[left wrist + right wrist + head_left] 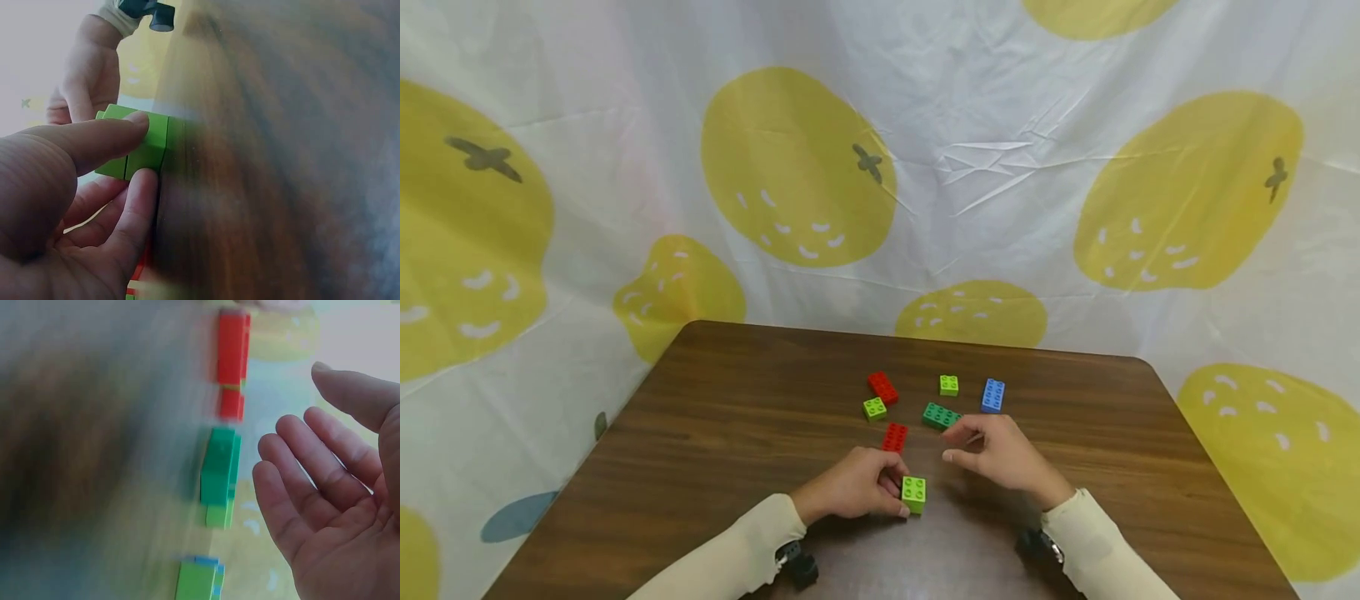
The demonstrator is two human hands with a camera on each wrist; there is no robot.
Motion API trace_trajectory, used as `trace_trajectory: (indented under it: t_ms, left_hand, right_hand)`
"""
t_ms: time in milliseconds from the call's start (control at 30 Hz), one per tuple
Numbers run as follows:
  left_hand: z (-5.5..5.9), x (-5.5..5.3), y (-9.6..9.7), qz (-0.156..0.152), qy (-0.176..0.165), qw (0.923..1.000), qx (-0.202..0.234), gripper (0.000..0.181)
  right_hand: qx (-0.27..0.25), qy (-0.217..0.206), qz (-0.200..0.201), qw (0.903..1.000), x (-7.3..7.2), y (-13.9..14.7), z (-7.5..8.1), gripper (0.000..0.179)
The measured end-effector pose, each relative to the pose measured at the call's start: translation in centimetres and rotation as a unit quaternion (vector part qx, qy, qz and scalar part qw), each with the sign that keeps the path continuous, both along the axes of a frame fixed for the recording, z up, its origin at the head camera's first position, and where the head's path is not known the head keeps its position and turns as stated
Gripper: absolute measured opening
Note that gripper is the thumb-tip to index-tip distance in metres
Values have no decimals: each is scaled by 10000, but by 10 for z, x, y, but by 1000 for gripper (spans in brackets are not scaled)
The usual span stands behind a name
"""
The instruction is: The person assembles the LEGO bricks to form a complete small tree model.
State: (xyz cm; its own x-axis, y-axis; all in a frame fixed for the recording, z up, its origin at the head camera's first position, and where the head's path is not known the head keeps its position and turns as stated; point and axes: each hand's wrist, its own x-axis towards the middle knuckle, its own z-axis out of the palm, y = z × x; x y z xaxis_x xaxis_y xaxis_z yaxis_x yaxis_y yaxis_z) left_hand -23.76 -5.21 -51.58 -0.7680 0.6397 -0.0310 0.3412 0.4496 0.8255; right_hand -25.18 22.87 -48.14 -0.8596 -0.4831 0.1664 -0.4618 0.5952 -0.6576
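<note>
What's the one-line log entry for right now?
left hand: pinches lime block | right hand: empty, near green brick | blue brick: beyond right hand

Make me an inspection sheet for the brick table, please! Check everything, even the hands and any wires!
Surface: brown, wood-grained table.
Job's things: lime block, studs up, in the left hand; dark green brick, loose, nearest the right hand.
Clutter: front red brick, back red brick with a lime brick close by, far lime brick, blue brick.
Grippers: left hand pinches the lime block between thumb and fingers; right hand holds nothing.
Cables: nothing seen.
Surroundings: white cloth with big yellow fruit prints behind the table.
</note>
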Motion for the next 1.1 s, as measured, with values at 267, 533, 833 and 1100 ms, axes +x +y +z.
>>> trace_trajectory:
  t_ms: [267, 533, 833, 1100]
  left_hand:
    - [2, -1, 0, 11, 24, 10000, -37, 33]
    - [3, 1, 0, -26, 16, 10000, -38, 34]
    - [1, 1, -1, -41, -13, 10000, -55, 34]
    - [1, 0, -1, -23, -23, 10000, -71, 34]
  right_hand:
    - [21, 98, -779, 9969, -12, 26, 5, 27]
    - [165, 7, -1145, 9933, -19, 60, 3, 36]
    - [588, -60, -1243, 9905, -26, 80, -2, 33]
    - [813, -435, -1104, 9896, -29, 86, -5, 35]
